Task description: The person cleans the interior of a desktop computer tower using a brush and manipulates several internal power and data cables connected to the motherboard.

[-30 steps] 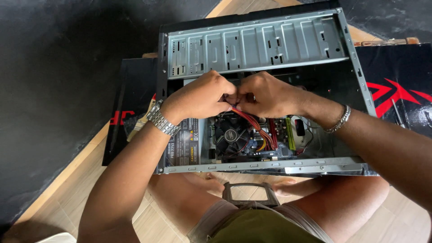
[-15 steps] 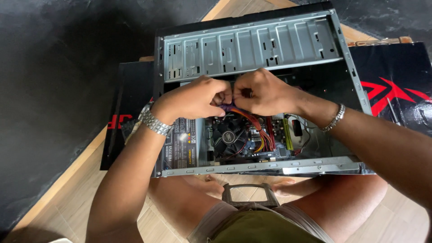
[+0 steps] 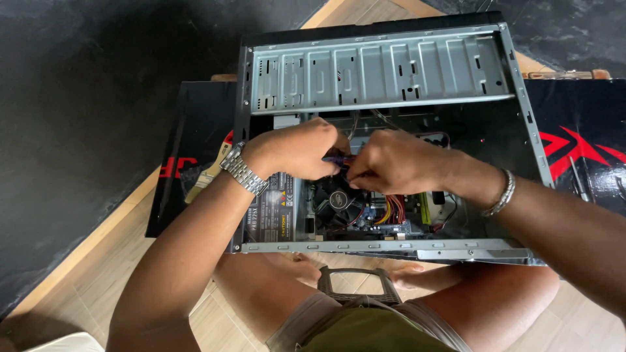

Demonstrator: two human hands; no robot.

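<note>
Left hand (image 3: 297, 150) and right hand (image 3: 391, 161) pinched a small purple-tipped cable connector (image 3: 338, 158) inside the open computer case (image 3: 385, 72); seemingly light, its limp leads best held by the rigid plug.

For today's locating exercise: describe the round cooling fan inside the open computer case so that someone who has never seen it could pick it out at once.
Start at the open grey metal computer case lying on the floor. Look just below where the left hand and right hand meet. The cooling fan sits there: black, round and bladed, unlike the boxy power supply to its left and the red and yellow cables to its right.
</note>
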